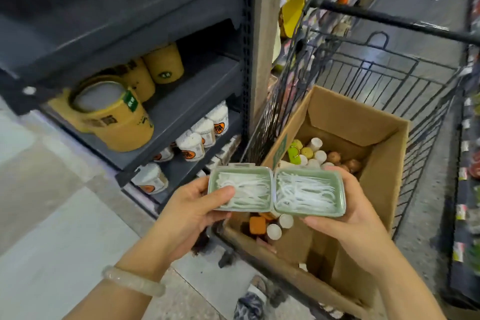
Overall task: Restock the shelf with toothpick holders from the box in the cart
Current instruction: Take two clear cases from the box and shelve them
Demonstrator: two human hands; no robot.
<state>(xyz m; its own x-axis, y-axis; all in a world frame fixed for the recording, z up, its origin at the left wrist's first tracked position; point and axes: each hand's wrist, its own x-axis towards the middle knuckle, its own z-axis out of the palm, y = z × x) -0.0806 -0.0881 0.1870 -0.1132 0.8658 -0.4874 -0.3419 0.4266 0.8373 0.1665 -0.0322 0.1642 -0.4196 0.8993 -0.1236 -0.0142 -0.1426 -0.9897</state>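
On the left, dark shelf (pixel 181 109) boards are seen carrying yellow canisters (pixel 114 117) on one level and white-topped jars (pixel 205 130) on the level below. A pale bangle (pixel 132 280) is worn on the left wrist. The left hand (pixel 189 213) is curled round the left half of a green hinged case (pixel 275 189), thumb laid on top and fingers underneath; the right half is gripped by the right hand (pixel 345 208) in the same way. The case is held open and flat, just above the near edge of the cardboard box (pixel 376 163) in the wire cart (pixel 389 78), and white picks are seen lying loose in both halves.

The case is judged to be light, stiff plastic with a smooth, somewhat slippery surface; while it is open, the contents could be spilled by any tilt. It would best be closed first and then taken by its long edges, away from the hinge.

Further right, more small holders (pixel 311 153) in white, yellow and brown are left in the box. The shelf upright (pixel 267 34) and the cart's wire side stand between box and shelf and must be cleared; the jars already placed leave little room on the lower level
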